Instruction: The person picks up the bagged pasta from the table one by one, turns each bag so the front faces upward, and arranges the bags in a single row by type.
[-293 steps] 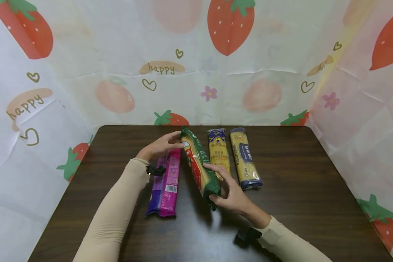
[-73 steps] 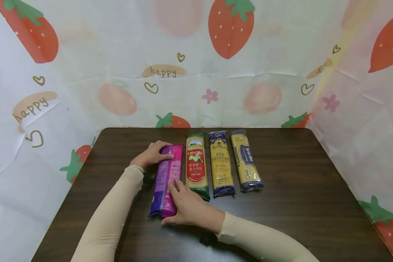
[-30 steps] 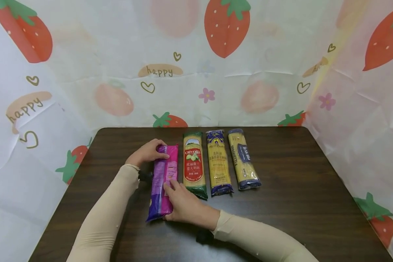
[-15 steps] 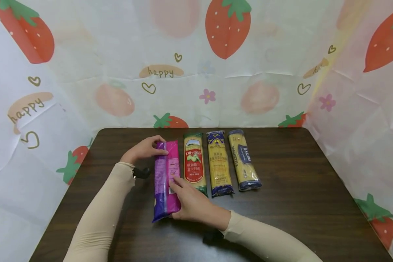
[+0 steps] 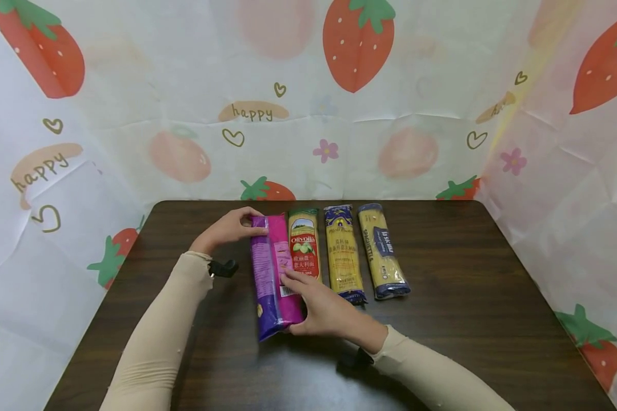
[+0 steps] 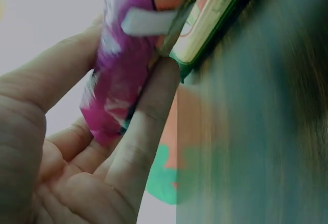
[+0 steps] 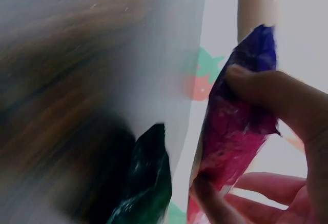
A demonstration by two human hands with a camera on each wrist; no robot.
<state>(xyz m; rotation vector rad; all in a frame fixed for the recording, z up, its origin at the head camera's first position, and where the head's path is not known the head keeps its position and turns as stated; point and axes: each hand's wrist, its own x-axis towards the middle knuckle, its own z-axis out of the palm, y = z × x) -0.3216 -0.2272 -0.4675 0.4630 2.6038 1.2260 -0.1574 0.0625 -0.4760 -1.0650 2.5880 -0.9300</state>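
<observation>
A long pink and purple plastic packet [image 5: 275, 274] is raised off the table, partly in front of the green-ended Olivoilà spaghetti packet [image 5: 304, 245]. My left hand [image 5: 227, 229] pinches its far end; in the left wrist view the thumb and fingers lie on either side of the wrapper [image 6: 120, 55]. The near end is in my right hand [image 5: 329, 308], whose thumb and fingers grip the dark blue and pink wrapper [image 7: 230, 137] in the right wrist view. The contents of this packet cannot be seen.
To the right lie a yellow and blue spaghetti packet [image 5: 344, 257] and a La Sicilia spaghetti packet [image 5: 383, 251], tilted slightly. All are on a dark wooden table [image 5: 457, 319]. A strawberry-printed cloth [image 5: 411, 68] hangs around its back and sides.
Earlier both hands held the green packet, which was then laid beside the yellow one. Both hands have since taken the pink and purple packet, lifted it and moved it rightward.
</observation>
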